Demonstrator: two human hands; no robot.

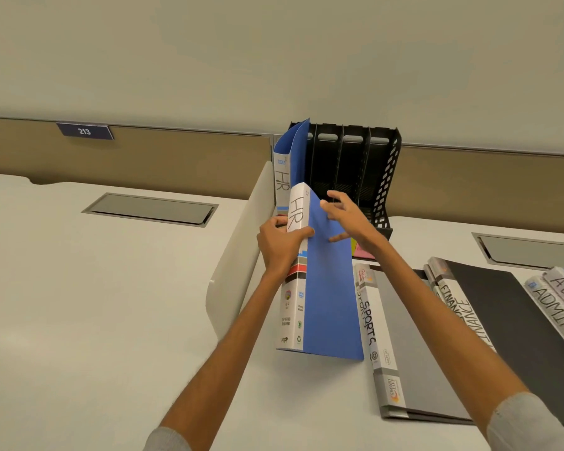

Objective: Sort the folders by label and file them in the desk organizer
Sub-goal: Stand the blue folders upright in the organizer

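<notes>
At frame centre | second HR folder (329,288) is being gripped at its spine by left hand (279,245), steadied by spread right hand (345,216) | being aligned beside filed HR folder (282,170) in desk organizer (385,177) upper centre.

An open-plan office. Shown by a row of white desk (79,288) tops split by a low rounded divider (241,255), flush cable hatches (150,208) set into each, a tan partition panel (176,157) bearing a seat plate "213" (84,131), a black slotted organizer (355,170), and ring binders hand-labelled HR (295,216), SPORTS (370,323), FINANCE (463,310), ADMIN (554,307).
</notes>
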